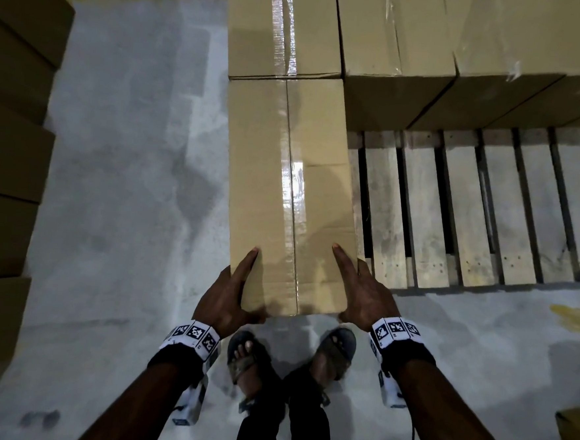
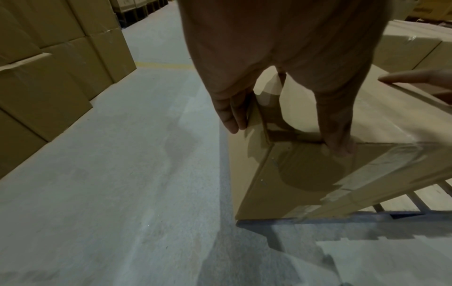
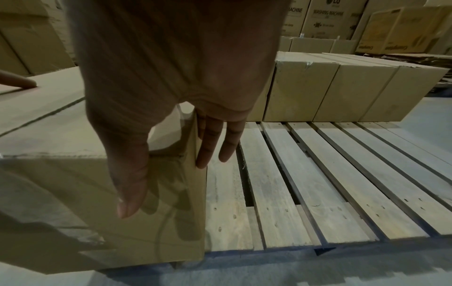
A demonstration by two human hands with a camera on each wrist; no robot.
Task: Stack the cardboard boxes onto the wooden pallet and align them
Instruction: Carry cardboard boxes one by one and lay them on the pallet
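From the head view, the left hand (image 1: 230,296) and right hand (image 1: 365,299) flank the near end of a long cardboard box (image 1: 289,192), one at each near corner, index fingers laid straight along its top and thumbs reaching round onto the near end face, so each grip lies spread against the cardboard rather than closed round it. The box rests along the left edge of the wooden pallet (image 1: 488,206), its far end butted against another taped box (image 1: 285,27), with a row of boxes (image 1: 464,60) further right of the grip; clear tape runs down its top seam. Two feet in sandals (image 1: 289,353) stand just below the hands on the grey floor (image 1: 123,174). From the left wrist view, the left hand (image 2: 281,77) straddles the box corner (image 2: 288,168), fingers (image 2: 229,112) straight down the outer side and thumb on the end face; the palm fills the top of the view and hides the knuckles. From the right wrist view, the right hand (image 3: 171,87) does likewise at the other corner of the box (image 3: 61,174), thumb flat on the end face and fingers (image 3: 210,139) straight down the side facing the bare pallet slats (image 3: 318,183). The box's lower edge is blurred here.
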